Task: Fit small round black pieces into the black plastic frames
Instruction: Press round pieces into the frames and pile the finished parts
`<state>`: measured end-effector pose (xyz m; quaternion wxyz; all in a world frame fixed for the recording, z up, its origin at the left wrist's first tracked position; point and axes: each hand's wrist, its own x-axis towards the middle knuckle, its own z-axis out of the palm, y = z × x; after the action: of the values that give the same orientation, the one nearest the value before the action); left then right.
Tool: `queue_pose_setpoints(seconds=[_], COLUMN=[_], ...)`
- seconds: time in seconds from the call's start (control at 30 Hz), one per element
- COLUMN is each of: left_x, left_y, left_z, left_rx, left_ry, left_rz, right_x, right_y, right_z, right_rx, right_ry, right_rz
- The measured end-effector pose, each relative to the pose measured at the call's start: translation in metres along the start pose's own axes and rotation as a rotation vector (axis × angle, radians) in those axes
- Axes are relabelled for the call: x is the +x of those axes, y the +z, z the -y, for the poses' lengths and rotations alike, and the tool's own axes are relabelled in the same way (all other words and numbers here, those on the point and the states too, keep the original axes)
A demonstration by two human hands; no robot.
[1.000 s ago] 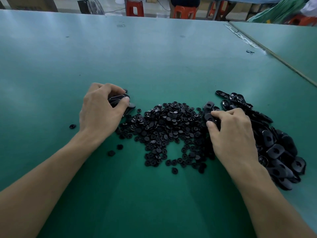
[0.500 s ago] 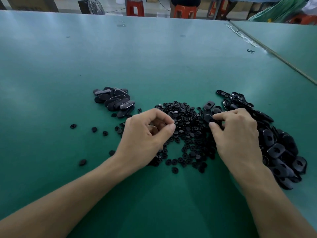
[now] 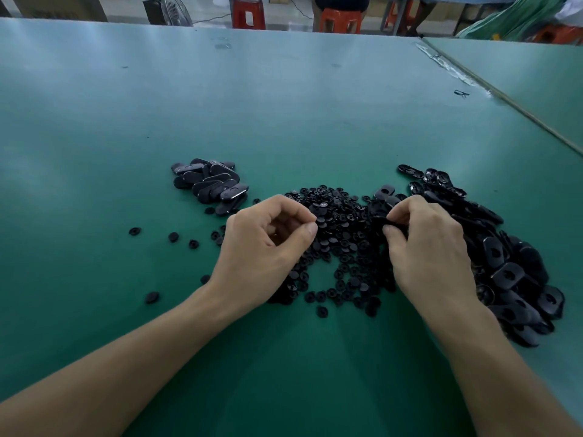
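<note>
The step in hand is judged to be the picking of one piece from the round pieces [image 3: 344,244], which are heaped on the green surface [image 3: 284,105] between the two hands. A frame [image 3: 378,221] is pinched in the grip of the right hand [image 3: 432,247] at the heap's right edge, with the unfilled frames [image 3: 511,275] piled just beyond. The left hand [image 3: 268,247] is curled over the heap's left edge, thumb and forefinger almost met; whether a piece is held there cannot be told. One piece should be taken by its rim and pressed squarely into the frame's hole until seated. That hole is hidden by fingers, and black on black is hardly separated. A smaller stack [image 3: 209,184], probably finished, is set apart at the far left
</note>
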<state>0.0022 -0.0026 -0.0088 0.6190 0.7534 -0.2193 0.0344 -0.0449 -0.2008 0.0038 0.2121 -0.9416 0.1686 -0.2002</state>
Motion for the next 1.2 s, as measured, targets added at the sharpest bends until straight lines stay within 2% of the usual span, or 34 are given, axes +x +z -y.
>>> queue_pose_setpoints(seconds=[0.13, 0.27, 0.4, 0.53, 0.83, 1.0, 1.1, 1.2], left_x=[-0.001, -0.003, -0.003, -0.003, -0.001, 0.000, 0.002, 0.003], left_y=[0.000, 0.000, 0.000, 0.000, 0.001, 0.000, 0.001, 0.001], left_z=[-0.003, -0.006, -0.007, -0.006, -0.004, -0.005, -0.004, -0.003], left_rx=[-0.030, -0.091, -0.139, -0.150, -0.289, -0.312, -0.320, -0.359], left_ry=[-0.003, -0.023, -0.032, -0.014, -0.082, -0.079, -0.084, -0.119], left_rz=[0.008, 0.022, 0.027, 0.068, 0.018, 0.030, 0.012, -0.038], right_x=[0.000, 0.001, -0.005, -0.011, -0.010, -0.012, -0.012, -0.011], right_y=[0.001, 0.000, 0.005, 0.011, 0.012, 0.010, 0.012, 0.012], right_z=[-0.002, 0.004, 0.017, 0.022, 0.019, 0.020, 0.019, 0.017], right_rx=[0.026, 0.333, 0.733, 0.864, 0.805, 0.802, 0.665, 0.392], right_ry=[-0.061, -0.150, -0.229, -0.273, -0.177, -0.168, -0.167, -0.246], right_rz=[-0.083, -0.124, 0.125, 0.267, 0.260, 0.184, 0.111, 0.082])
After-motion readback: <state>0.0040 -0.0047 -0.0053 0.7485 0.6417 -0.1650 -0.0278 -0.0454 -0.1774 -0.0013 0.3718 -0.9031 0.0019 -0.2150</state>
